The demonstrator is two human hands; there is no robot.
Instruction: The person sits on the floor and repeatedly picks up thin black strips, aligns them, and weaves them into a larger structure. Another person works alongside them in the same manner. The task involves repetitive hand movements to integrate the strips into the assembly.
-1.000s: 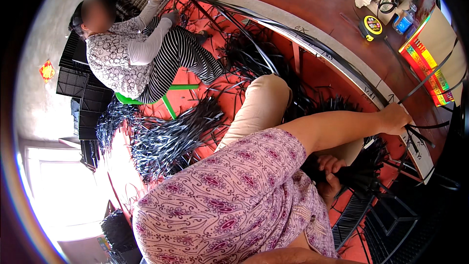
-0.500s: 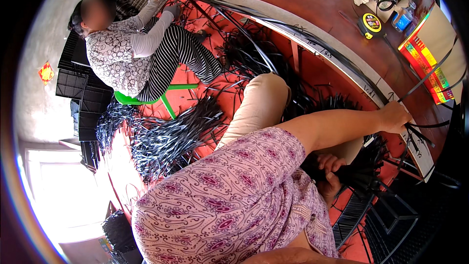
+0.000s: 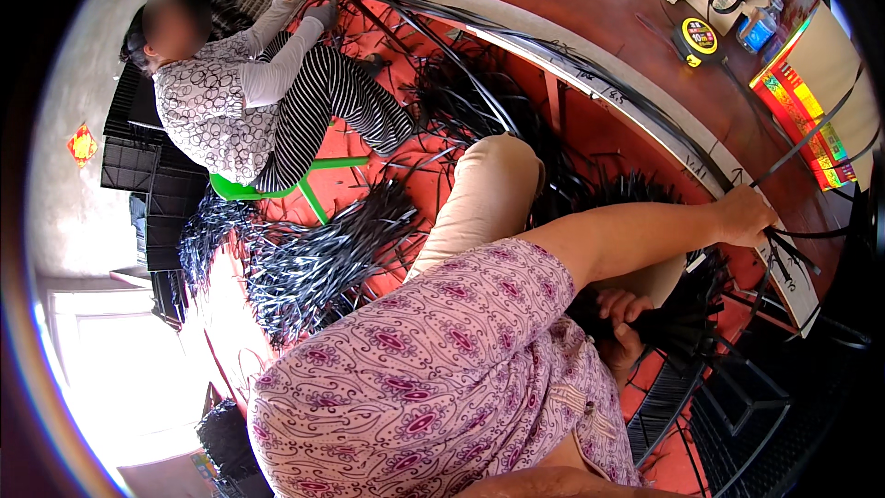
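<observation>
Thin black strips run up and away from our left hand, pinched closed at the table edge. We judge them light, springy, slippery; grip near ends. Right hand, below, clutches a black bundle.

The black strips run dark against a reddish-brown desk edged in pale cream. A yellow-and-black tape measure sits there, beside a box striped red, yellow and green. The person's top is lilac with a purple paisley print; the trousers are beige. The co-worker wears a white, black-squiggled blouse and black-and-white striped trousers on a green stool. The floor is orange-red.
</observation>
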